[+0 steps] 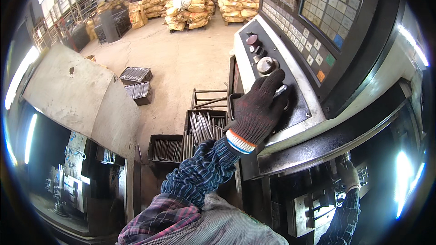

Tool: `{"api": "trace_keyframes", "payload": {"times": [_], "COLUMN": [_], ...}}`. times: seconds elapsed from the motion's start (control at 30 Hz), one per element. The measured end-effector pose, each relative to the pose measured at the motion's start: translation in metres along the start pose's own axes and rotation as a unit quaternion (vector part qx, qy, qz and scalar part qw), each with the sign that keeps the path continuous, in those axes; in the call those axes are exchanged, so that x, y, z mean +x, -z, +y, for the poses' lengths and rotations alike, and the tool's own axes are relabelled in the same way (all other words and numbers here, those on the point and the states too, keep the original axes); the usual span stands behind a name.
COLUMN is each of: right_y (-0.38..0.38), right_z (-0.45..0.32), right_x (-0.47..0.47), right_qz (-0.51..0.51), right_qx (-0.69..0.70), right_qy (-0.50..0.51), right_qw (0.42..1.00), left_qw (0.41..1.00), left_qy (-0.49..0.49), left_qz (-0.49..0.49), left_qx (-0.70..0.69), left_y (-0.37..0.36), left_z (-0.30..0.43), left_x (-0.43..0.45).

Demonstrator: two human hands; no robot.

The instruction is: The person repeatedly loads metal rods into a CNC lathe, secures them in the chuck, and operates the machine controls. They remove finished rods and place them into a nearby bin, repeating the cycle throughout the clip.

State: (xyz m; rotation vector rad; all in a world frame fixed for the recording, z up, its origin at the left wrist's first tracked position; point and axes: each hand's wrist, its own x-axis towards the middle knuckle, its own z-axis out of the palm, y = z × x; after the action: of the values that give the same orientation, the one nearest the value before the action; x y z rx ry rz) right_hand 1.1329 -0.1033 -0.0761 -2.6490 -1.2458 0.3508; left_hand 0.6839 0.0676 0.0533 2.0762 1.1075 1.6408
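Note:
My left hand [260, 109], in a dark knit glove with a white cuff, lies on the sloping control panel [299, 109] of a machine tool. Its fingers reach beside a round metal dial [267, 65], and a small silver part [280, 90] shows between them. What the fingertips touch is hidden. A dark red push button [252, 40] and a black rotary knob [260, 52] are farther up the panel. Low at the right, my right hand [349, 176], in a pale glove, reaches inside the machine to a shiny cylindrical metal part [345, 157]. Its grip is unclear. Metal tooling blocks [316, 211] stand left of it.
A keypad and screen housing [332, 6] rises over the panel. Crates of metal rods [206, 122] stand below, left of my left hand. A second machine [81, 98] is at the left. Farther off are more rod crates [136, 75] and stacked yellow sacks [190, 10].

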Motion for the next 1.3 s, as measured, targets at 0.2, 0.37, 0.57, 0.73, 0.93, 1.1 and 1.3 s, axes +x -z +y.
{"api": "trace_keyframes", "payload": {"times": [0.2, 0.37, 0.57, 0.73, 0.93, 1.1, 1.3], "right_y": [0.004, 0.004, 0.007, 0.007, 0.0, -0.01, -0.003], "right_z": [-0.011, -0.002, -0.013, -0.02, -0.032, -0.046, -0.071], "right_x": [-0.016, -0.013, -0.023, -0.038, -0.05, -0.059, -0.093], "right_qz": [0.023, 0.004, 0.018, 0.073, 0.098, 0.119, 0.165], "right_qx": [0.013, 0.02, -0.001, -0.053, -0.102, -0.106, -0.055], "right_qy": [0.006, 0.01, 0.01, 0.011, 0.059, 0.106, 0.104], "right_qw": [1.0, 1.0, 1.0, 0.996, 0.988, 0.981, 0.979], "left_qw": [1.0, 0.992, 0.993, 0.985, 0.91, 0.95, 0.881], "left_qy": [0.011, -0.124, -0.049, 0.016, 0.258, 0.15, 0.394], "left_qz": [0.008, 0.019, -0.107, -0.159, -0.309, -0.269, -0.218], "left_qx": [-0.015, 0.026, 0.006, -0.063, -0.097, -0.05, -0.143], "left_y": [0.003, 0.007, 0.027, 0.046, 0.09, 0.129, 0.209], "left_z": [0.007, 0.01, 0.015, 0.028, 0.006, -0.023, -0.028], "left_x": [-0.008, -0.041, -0.028, -0.09, -0.184, -0.234, -0.236]}}
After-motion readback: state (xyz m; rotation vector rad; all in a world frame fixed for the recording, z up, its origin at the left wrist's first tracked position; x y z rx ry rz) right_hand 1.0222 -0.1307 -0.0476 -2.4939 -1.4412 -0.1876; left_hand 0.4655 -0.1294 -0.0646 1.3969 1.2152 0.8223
